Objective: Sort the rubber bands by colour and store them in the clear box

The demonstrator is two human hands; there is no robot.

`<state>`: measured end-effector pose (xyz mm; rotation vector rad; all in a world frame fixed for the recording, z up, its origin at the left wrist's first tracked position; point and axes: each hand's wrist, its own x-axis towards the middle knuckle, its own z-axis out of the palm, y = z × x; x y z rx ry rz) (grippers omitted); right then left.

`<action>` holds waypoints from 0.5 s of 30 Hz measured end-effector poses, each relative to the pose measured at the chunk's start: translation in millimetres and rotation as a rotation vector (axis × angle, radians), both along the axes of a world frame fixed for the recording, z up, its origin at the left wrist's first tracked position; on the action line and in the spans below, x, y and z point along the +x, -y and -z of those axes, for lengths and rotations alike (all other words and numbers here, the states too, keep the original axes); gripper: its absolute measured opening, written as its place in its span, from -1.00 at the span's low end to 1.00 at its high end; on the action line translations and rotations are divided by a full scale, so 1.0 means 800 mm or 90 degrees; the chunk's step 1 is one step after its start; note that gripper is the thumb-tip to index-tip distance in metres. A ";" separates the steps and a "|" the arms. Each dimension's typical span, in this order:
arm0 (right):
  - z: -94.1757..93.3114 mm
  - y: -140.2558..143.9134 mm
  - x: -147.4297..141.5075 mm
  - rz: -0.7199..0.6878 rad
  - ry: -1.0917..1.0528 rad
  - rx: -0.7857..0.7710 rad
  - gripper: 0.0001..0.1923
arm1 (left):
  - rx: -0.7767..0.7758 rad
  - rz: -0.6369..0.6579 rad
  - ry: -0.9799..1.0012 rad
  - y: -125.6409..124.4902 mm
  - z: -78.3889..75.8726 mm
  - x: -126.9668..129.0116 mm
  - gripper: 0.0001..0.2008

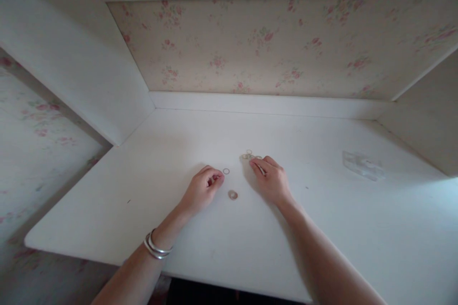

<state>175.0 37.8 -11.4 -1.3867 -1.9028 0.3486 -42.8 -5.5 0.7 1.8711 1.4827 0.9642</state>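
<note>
The small rings are sitting in three places in front of me, on the middle of the white table (322, 224). Nearest the front edge is a little ring stack (234, 196), overlapping circles with a brownish tint; I take that as the part already gathered. One single ring (226, 174) lies flat by itself, a thin, dull loop just beyond the stack, toward the back edge. Farther back and a bit toward the right edge is a loose ring cluster (246, 156), pale and yellowish, its loops spread and partly overlapping. By my judgement the sorting is only partway along, with the cluster and that lone ring the portion left.

My left hand (203, 188) is held narrow, thumb and fingers drawn in close beside the single ring; I can't tell whether anything thin sits between the tips. My right hand (272, 181) is also narrow, its fingertips at the near side of the cluster, and whether a ring is pinched there I can't tell either.

The table is smooth and matte, with a rounded left front corner. Toward its right edge lies a clear plastic packet (363, 166), crumpled-looking and shiny. Two smooth silvery bracelets (157, 250) circle my left wrist.
</note>
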 end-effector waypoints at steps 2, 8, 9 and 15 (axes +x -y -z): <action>-0.005 0.020 -0.007 -0.075 -0.025 0.007 -0.70 | -0.014 -0.008 0.006 -0.001 -0.001 0.000 -0.79; -0.010 0.063 -0.028 -0.284 0.023 0.006 -0.73 | -0.021 -0.006 0.007 -0.003 -0.001 -0.003 -0.76; -0.009 0.064 -0.029 -0.294 0.031 0.013 -0.73 | -0.022 -0.003 0.006 -0.003 0.000 -0.004 -0.76; -0.002 0.061 -0.024 -0.298 0.042 0.034 -0.78 | -0.020 0.016 0.011 -0.002 0.004 -0.006 -0.77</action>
